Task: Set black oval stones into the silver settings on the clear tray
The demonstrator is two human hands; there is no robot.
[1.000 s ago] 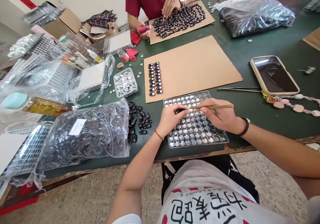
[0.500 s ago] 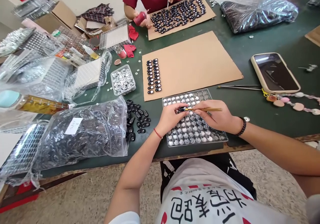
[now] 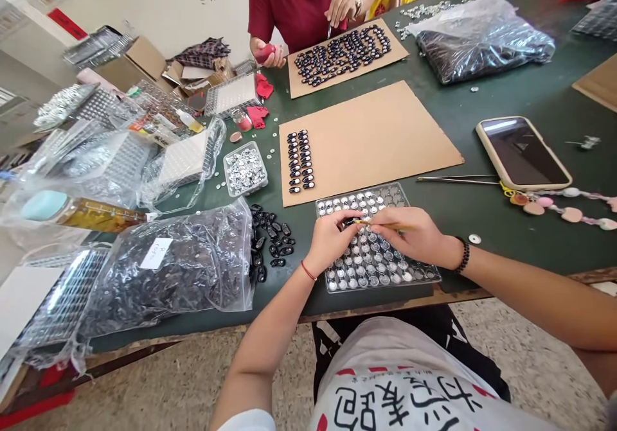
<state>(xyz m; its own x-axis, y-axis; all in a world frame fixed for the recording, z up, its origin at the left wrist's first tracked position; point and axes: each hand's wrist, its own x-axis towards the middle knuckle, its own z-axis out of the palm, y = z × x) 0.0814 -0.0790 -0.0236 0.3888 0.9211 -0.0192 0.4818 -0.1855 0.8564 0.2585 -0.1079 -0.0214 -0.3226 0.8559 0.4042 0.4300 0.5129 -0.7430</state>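
My left hand [image 3: 332, 237] pinches a small black oval piece [image 3: 349, 222] over a clear tray [image 3: 380, 277] filled with rows of round silvery discs. In my right hand [image 3: 412, 233] is a thin tweezers-like tool [image 3: 393, 226], gold-brown and slightly blurred, its tip touching or very close to the black piece. Beyond the tray lies a cardboard sheet [image 3: 371, 132], with two columns of black pieces bearing pale discs [image 3: 301, 161] along its left side. Loose black pieces [image 3: 274, 235] lie left of my left hand, beside a plastic bag of dark pieces [image 3: 178, 277].
A small box of silvery discs [image 3: 245, 169] stands left of the cardboard. Tweezers [image 3: 457, 179] and a phone [image 3: 523, 151] with a beaded strap lie at right. Across the table, a person in a red shirt works over another filled cardboard [image 3: 347, 55]. Bags and a bottle [image 3: 81, 211] crowd the left.
The whole view has shifted, so the table appears slightly lower. My hands keep their pinch over the tray, and the tool in my right hand has tilted a little. The person opposite has moved a hand slightly.
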